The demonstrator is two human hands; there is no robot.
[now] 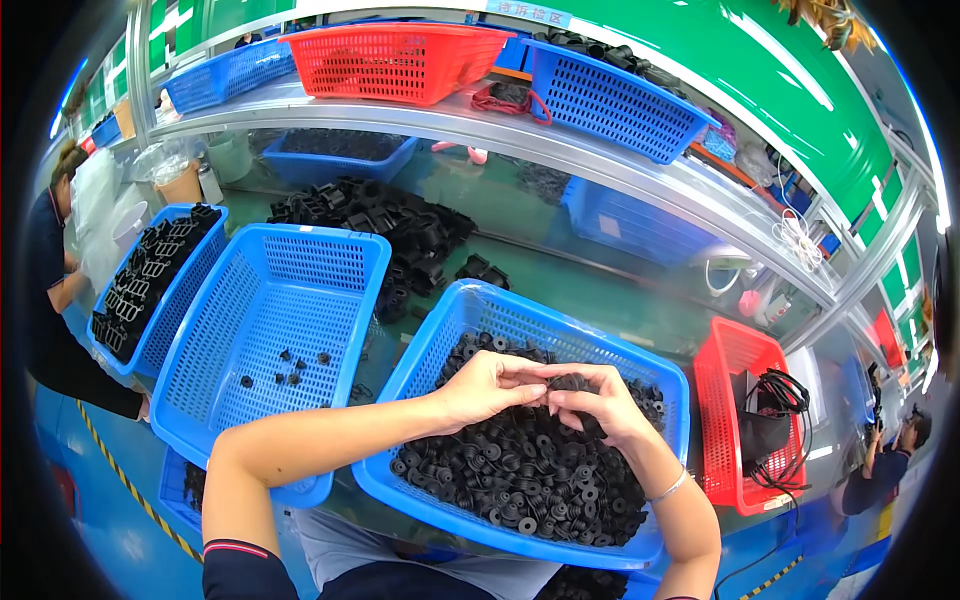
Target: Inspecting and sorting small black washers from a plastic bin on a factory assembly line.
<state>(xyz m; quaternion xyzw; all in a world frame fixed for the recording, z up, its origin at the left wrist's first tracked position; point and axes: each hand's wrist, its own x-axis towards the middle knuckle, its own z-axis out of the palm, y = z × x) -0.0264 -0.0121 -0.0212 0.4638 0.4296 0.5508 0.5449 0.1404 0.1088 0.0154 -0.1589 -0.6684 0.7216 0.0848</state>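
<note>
1. Black ribbed part (572, 384), apparently rubber, is raised above the near basket, over the green bench (520, 255), the broadest thing in view.
2. A metal-framed shelf (480, 132) spans the far side of the bench, bending with the lens. It carries a red slotted basket (390, 65) in the middle, with blue baskets to either side of it.
3. At the left edge stands a co-worker (75, 340) in dark clothing; a second one is at the far right.
4. The near blue basket (590, 345) sits directly before the person, holding a deep heap of small black flanged grommets (560, 480), many with a central hole.
5. Just left of it, a second blue basket (260, 335) has a handful of loose black pieces (293, 378) on its mesh floor.
6. Farther left, a narrower-looking blue basket (190, 290) is filled with rows of black brackets (150, 280).
7. To the right, a red basket (720, 420) holds a black object and a coiled black cable (790, 390).
8. A loose pile of black moulded parts (360, 225) lies on the bench behind the second basket.
9. The right hand (615, 410) has its grip clamped around the ribbed part. The left hand (478, 390) meets it from the other side, thumb and fingertips close together; whether they pinch the part cannot be told.
10. A thin bracelet (672, 487) circles the right wrist.
</note>
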